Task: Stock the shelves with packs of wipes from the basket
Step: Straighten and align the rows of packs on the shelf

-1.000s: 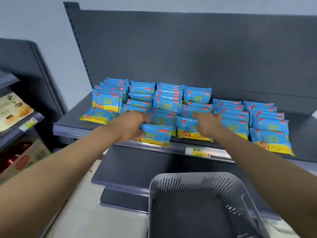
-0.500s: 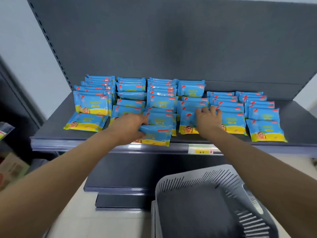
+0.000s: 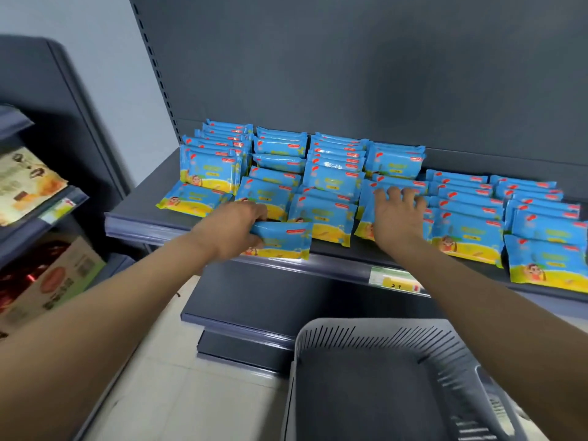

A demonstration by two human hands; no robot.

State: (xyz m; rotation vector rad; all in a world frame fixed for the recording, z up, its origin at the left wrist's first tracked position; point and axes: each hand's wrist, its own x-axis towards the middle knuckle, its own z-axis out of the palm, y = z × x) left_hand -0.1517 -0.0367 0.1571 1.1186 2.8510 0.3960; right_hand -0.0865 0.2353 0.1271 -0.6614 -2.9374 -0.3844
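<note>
Several rows of blue-and-yellow wipe packs (image 3: 334,173) stand and lie on the dark grey shelf (image 3: 140,218). My left hand (image 3: 232,229) grips one wipe pack (image 3: 283,241) at the shelf's front edge, fingers curled over its top. My right hand (image 3: 399,214) lies flat with spread fingers on a pack (image 3: 369,198) in the middle row, pressing on it. The grey slotted basket (image 3: 375,338) stands below the shelf at lower right; its visible inside shows no packs.
A price label (image 3: 394,280) sits on the shelf's front rail under my right forearm. Lower shelf boards (image 3: 248,323) jut out beneath. To the left stands another shelving unit with snack bags (image 3: 25,183) and a cardboard box (image 3: 54,278).
My right hand has slid further up onto the middle packs with fingers spread. My left hand keeps its hold on the front pack. The camera view has shifted.
</note>
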